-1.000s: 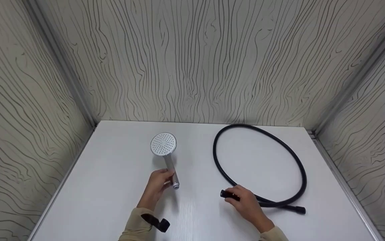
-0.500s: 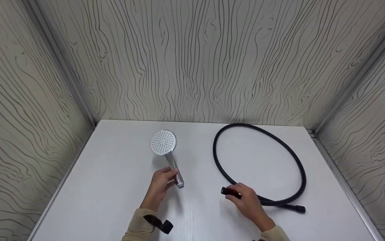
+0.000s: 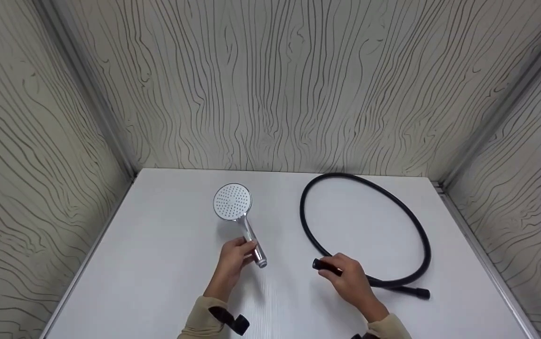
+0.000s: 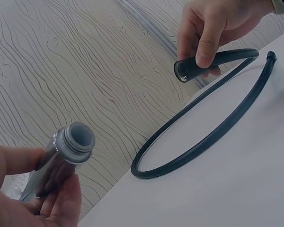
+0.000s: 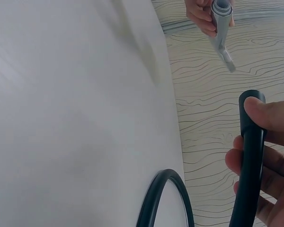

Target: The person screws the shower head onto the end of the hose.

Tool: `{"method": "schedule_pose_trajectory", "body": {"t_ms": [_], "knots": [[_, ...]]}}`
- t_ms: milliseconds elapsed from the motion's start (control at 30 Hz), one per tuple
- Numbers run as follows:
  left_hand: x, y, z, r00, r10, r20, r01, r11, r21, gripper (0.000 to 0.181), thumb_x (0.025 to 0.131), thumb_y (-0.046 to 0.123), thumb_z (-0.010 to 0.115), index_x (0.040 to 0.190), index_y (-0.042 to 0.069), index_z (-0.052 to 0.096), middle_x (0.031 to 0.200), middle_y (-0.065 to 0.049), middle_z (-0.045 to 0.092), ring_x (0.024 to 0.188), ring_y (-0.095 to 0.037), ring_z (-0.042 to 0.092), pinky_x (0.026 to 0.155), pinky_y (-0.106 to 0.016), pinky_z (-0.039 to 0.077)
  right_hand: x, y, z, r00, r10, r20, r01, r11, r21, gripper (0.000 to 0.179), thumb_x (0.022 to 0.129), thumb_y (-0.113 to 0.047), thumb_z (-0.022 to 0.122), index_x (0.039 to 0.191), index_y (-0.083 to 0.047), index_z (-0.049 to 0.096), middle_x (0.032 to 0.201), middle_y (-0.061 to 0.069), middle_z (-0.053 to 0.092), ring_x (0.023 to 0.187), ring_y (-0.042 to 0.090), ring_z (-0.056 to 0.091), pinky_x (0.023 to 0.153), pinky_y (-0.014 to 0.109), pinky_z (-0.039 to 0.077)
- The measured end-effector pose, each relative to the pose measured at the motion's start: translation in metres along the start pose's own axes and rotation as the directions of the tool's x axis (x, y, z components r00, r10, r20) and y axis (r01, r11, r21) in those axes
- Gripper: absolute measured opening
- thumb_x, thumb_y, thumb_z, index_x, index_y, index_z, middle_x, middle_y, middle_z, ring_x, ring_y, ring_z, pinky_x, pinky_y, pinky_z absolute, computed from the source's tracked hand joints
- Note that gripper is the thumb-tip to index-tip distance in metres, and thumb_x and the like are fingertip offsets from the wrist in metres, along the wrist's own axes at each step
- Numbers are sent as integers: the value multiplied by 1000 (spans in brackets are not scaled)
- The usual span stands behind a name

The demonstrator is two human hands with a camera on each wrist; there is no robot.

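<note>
My left hand grips a chrome shower head by its handle, low down, with the perforated white face toward the head camera. The handle's threaded end sticks out past the fingers in the left wrist view. A black shower hose loops over the table at the right. My right hand pinches one hose end between thumb and fingers; the opening of that end shows an inner thread. Hose end and handle are apart, the opening pointing left toward the handle.
The hose's other end lies on the white table, right of my right hand. Wood-grain panels enclose the back and sides. Black straps sit around the wrists over tan sleeves.
My left hand has moved a little to the right with the shower head, and the handle's end has swung right toward the hose. My right hand has risen slightly, still holding the hose end.
</note>
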State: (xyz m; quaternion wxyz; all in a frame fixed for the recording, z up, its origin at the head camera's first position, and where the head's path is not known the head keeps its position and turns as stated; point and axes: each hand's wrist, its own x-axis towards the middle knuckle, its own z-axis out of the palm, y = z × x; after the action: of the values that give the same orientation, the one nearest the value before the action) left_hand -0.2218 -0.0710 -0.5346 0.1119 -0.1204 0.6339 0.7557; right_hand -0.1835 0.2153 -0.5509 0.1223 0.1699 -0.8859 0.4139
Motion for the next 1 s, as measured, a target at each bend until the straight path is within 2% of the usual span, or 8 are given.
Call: {"method": "schedule_pose_trajectory", "body": {"t_ms": [200, 500, 867, 1000], "knots": [[-1, -3, 7, 1000, 14, 11, -14, 1000, -15, 34, 95, 13, 60, 120, -10, 54, 103, -12, 66, 91, -17, 66, 94, -38, 54, 2, -3, 1, 1000, -7, -16, 8, 1000, 16, 20, 77, -7, 79, 96, -10, 75, 85, -7, 68, 77, 2, 62, 65, 19, 55], [-6, -6, 19, 999, 23, -21, -24, 999, -31, 34, 94, 12, 62, 119, -10, 54, 100, -11, 65, 89, -16, 67, 95, -38, 55, 2, -7, 4, 998, -54, -37, 54, 999, -4, 18, 78, -10, 80, 95, -9, 75, 83, -4, 69, 74, 2, 60, 63, 19, 53], [-4, -8, 30, 999, 37, -29, -38, 998, -52, 35, 94, 12, 62, 119, -11, 53, 99, -11, 66, 86, -14, 68, 93, -38, 56, 5, -13, 7, 1000, -12, -25, 10, 998, -60, 18, 79, -15, 80, 96, -12, 76, 83, -6, 70, 74, 4, 61, 67, 21, 50], [-7, -7, 36, 998, 44, -41, -46, 997, -65, 39, 94, 13, 62, 122, -11, 51, 104, -13, 65, 90, -15, 68, 95, -38, 55, 6, -15, 8, 1000, -12, -25, 11, 998, -69, 17, 79, -15, 80, 95, -13, 76, 84, -7, 70, 75, 4, 61, 68, 23, 50]]}}
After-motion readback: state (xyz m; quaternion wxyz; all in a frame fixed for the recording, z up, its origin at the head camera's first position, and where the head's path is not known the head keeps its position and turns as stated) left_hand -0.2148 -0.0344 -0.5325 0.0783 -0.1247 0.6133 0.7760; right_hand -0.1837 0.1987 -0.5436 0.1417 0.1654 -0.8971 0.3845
